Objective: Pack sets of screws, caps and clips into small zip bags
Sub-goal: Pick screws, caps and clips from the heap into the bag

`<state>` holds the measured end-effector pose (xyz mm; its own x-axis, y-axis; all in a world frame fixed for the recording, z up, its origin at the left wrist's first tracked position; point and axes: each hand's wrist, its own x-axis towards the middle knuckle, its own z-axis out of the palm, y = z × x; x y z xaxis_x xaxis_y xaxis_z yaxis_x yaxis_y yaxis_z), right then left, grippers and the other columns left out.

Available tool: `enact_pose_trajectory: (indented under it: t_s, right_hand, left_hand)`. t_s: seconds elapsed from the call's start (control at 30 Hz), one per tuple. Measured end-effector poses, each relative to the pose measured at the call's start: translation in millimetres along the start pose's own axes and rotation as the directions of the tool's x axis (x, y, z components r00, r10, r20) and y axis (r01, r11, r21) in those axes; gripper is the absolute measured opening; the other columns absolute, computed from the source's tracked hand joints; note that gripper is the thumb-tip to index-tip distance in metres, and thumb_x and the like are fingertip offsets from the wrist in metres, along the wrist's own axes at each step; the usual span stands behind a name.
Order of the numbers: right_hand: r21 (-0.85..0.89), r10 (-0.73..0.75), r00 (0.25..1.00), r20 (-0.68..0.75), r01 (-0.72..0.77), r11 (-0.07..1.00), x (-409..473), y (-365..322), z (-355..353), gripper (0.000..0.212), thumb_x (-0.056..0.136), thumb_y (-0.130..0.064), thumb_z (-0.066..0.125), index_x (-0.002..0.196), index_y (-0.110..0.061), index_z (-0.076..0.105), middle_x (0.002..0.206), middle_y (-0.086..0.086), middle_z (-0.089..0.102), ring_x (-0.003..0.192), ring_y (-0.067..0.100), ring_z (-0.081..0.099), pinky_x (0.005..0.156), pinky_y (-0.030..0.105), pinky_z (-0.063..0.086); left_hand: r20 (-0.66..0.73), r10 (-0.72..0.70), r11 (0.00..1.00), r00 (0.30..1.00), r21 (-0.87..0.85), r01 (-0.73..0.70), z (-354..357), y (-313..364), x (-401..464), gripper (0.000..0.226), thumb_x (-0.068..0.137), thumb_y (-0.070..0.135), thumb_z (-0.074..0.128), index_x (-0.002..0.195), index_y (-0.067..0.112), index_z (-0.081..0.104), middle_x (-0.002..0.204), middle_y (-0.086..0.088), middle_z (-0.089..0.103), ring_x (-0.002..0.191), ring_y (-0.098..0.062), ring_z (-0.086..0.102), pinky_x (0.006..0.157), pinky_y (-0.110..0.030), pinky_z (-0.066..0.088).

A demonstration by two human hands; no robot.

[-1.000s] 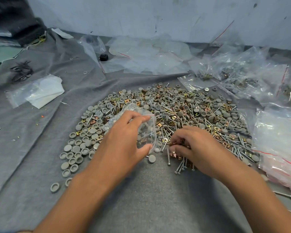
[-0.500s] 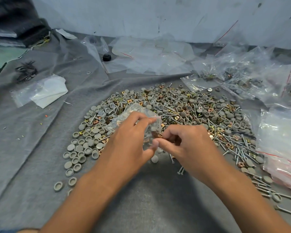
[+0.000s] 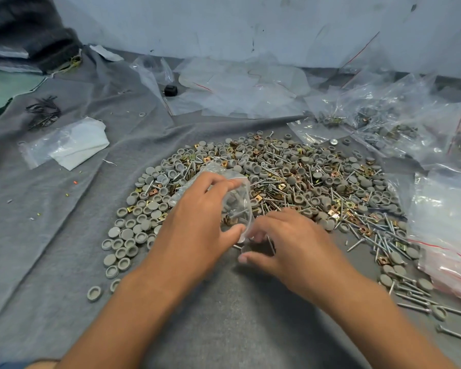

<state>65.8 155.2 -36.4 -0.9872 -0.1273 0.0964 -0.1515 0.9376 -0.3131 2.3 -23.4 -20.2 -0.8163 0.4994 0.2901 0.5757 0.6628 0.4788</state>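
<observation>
A wide pile of grey caps (image 3: 128,235), long screws (image 3: 383,241) and brass clips (image 3: 258,201) lies on the grey cloth (image 3: 64,235). My left hand (image 3: 197,230) holds a small clear zip bag (image 3: 237,206) between thumb and fingers, just above the near edge of the pile. The bag holds some screws, caps and clips. My right hand (image 3: 290,246) is low over the cloth right beside the bag. Its fingers are curved over loose screws and its thumb is apart from them. That hand is blurred, and I see nothing gripped in it.
Filled zip bags (image 3: 383,121) lie at the back right, and a stack of empty red-striped bags (image 3: 447,225) at the right edge. Loose clear plastic (image 3: 237,89) lies by the wall. At the left are a white bag (image 3: 72,145) and dark wire clips (image 3: 43,110).
My right hand came from the screws up to the bag's mouth, then dropped back down to the cloth. My left hand kept hold of the bag.
</observation>
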Motion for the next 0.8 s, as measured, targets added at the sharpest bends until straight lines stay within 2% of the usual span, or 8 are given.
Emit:
enact_pose_trajectory:
  t_s: [0.07,0.13,0.2,0.3,0.43,0.6,0.7,0.8]
  right_hand:
    - [-0.037,-0.028,1.000,-0.015,0.027,0.999,1.0,-2.6,5.0,0.023,0.085,-0.057,0.066,0.094,-0.037,0.058,0.090,-0.021,0.057,0.089,0.004,0.047,0.072,0.025,0.037]
    - [0.022,-0.005,1.000,-0.009,0.005,1.000,1.3,2.6,3.2,0.013,0.090,-0.047,0.064,0.092,-0.036,0.058,0.089,-0.021,0.055,0.090,0.002,0.044,0.072,0.025,0.039]
    - [0.053,-0.014,1.000,0.007,0.013,0.999,1.2,5.9,1.3,0.010,0.092,-0.046,0.061,0.093,-0.038,0.054,0.093,-0.022,0.051,0.093,0.001,0.042,0.077,0.026,0.042]
    - [0.022,-0.049,0.998,0.027,0.049,0.999,1.2,-0.3,4.4,0.021,0.091,-0.049,0.064,0.102,-0.038,0.050,0.102,-0.021,0.050,0.097,0.005,0.041,0.080,0.025,0.041]
    - [0.059,-0.033,0.999,0.018,0.032,0.998,1.7,0.0,4.2,0.015,0.095,-0.035,0.064,0.106,-0.037,0.054,0.096,-0.020,0.052,0.095,0.003,0.046,0.077,0.027,0.046]
    - [-0.094,0.012,1.000,0.015,-0.011,0.996,3.3,8.3,0.8,0.027,0.093,-0.052,0.060,0.117,-0.040,0.054,0.106,-0.019,0.049,0.101,0.006,0.043,0.076,0.021,0.034]
    - [-0.136,0.005,1.000,0.000,-0.005,0.991,3.3,5.8,2.4,0.022,0.093,-0.049,0.060,0.112,-0.038,0.056,0.104,-0.018,0.049,0.098,0.008,0.041,0.075,0.021,0.033]
    - [-0.129,-0.021,0.999,-0.030,0.017,0.991,3.1,3.6,3.2,0.016,0.092,-0.043,0.062,0.104,-0.035,0.054,0.101,-0.016,0.049,0.097,0.009,0.043,0.076,0.021,0.039]
  left_hand:
    - [-0.005,-0.008,1.000,1.000,0.003,0.008,-0.8,-1.7,0.5,0.070,0.078,0.033,0.083,0.141,0.030,0.054,0.121,0.020,0.044,0.095,0.008,0.046,0.092,-0.016,0.040]
    - [-0.008,-0.026,1.000,1.000,0.006,0.026,-2.5,-4.1,1.4,0.070,0.078,0.036,0.083,0.141,0.029,0.054,0.119,0.021,0.044,0.085,0.011,0.046,0.085,-0.014,0.040]
    - [-0.021,-0.037,0.999,0.999,-0.004,0.037,-4.4,-7.0,2.5,0.071,0.077,0.037,0.084,0.141,0.028,0.054,0.119,0.020,0.045,0.084,0.013,0.046,0.079,-0.010,0.037]
    - [-0.029,-0.043,0.999,0.999,-0.022,0.043,-6.3,-9.0,2.8,0.071,0.077,0.037,0.084,0.141,0.030,0.054,0.119,0.020,0.045,0.086,0.014,0.046,0.076,-0.010,0.036]
    - [-0.029,-0.042,0.999,0.999,-0.027,0.041,-6.4,-9.0,2.3,0.071,0.077,0.037,0.085,0.141,0.030,0.054,0.119,0.021,0.044,0.087,0.014,0.045,0.075,-0.008,0.035]
    - [-0.018,-0.043,0.999,0.999,-0.001,0.043,-6.0,-5.8,1.6,0.072,0.078,0.038,0.083,0.143,0.029,0.052,0.121,0.021,0.044,0.084,0.004,0.046,0.075,-0.007,0.035]
    - [-0.008,-0.031,0.999,0.999,-0.011,0.031,-5.7,-4.3,0.6,0.072,0.079,0.038,0.082,0.143,0.029,0.052,0.120,0.021,0.043,0.084,0.011,0.046,0.073,-0.007,0.035]
    - [-0.008,-0.030,1.000,1.000,0.000,0.030,-4.8,-4.8,0.9,0.072,0.079,0.038,0.083,0.143,0.029,0.052,0.120,0.020,0.043,0.083,0.003,0.045,0.078,-0.009,0.036]
